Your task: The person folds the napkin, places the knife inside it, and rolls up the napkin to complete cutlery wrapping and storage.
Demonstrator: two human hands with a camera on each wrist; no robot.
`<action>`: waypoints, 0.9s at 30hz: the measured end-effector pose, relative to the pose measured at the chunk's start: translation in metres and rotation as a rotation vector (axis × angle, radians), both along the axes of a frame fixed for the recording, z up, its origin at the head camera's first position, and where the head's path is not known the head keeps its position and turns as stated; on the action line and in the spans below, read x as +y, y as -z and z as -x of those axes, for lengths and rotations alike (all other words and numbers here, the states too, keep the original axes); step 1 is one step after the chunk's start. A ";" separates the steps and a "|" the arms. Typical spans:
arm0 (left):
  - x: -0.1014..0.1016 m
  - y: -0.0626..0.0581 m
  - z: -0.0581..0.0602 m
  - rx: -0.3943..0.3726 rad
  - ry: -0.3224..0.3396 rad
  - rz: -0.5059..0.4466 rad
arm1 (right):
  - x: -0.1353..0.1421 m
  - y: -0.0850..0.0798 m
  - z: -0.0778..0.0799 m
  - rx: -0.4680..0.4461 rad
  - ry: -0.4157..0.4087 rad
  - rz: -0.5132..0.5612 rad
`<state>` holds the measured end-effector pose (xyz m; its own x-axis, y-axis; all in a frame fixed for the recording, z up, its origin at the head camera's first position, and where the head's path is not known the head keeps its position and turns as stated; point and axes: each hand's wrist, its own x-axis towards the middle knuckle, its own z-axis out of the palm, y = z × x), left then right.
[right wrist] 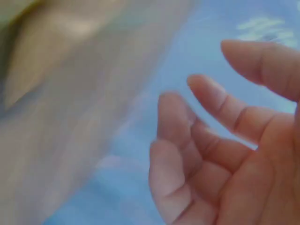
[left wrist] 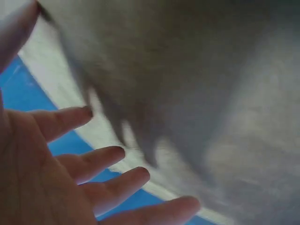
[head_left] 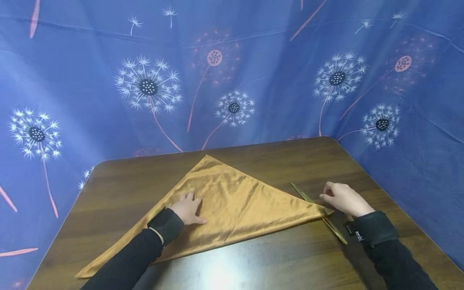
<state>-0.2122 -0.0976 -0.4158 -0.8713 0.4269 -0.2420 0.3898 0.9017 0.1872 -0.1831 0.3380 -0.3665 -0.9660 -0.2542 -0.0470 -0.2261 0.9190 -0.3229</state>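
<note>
A gold satin cloth (head_left: pixel 232 193), folded into a large triangle, lies on the wooden table with its peak at the back. My left hand (head_left: pixel 186 208) is over its left half, fingers spread and straight; in the left wrist view the fingers (left wrist: pixel 133 180) cast shadows on the pale-looking surface. Just beyond the cloth's right corner is my right hand (head_left: pixel 346 198). Its fingers (right wrist: pixel 173 117) are loosely bent in the right wrist view, with nothing between them. A slim gold-coloured utensil, like a table knife (head_left: pixel 335 231), runs under that corner, its middle hidden by the cloth.
The brown wooden table (head_left: pixel 275 257) has rounded back corners. Blue fabric printed with dandelions (head_left: pixel 268 64) hangs behind it and along its sides. Dark bands sit on both wrists, over black sleeves (head_left: pixel 127 257).
</note>
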 end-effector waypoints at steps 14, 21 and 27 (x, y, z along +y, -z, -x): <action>0.040 -0.009 -0.075 0.170 0.333 -0.101 | -0.213 0.023 -0.022 -0.151 -0.750 0.043; 0.041 0.007 -0.077 0.171 0.334 -0.108 | -0.235 0.034 -0.018 -0.217 -0.724 -0.001; 0.020 0.008 -0.080 0.150 0.318 -0.164 | -0.230 0.041 -0.012 -0.222 -0.709 0.013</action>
<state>-0.1321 -0.0779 -0.4237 -0.7095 0.7041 -0.0281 0.6794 0.6941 0.2381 -0.1706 0.1082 -0.4075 -0.5383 -0.8149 -0.2151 -0.6916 0.5730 -0.4397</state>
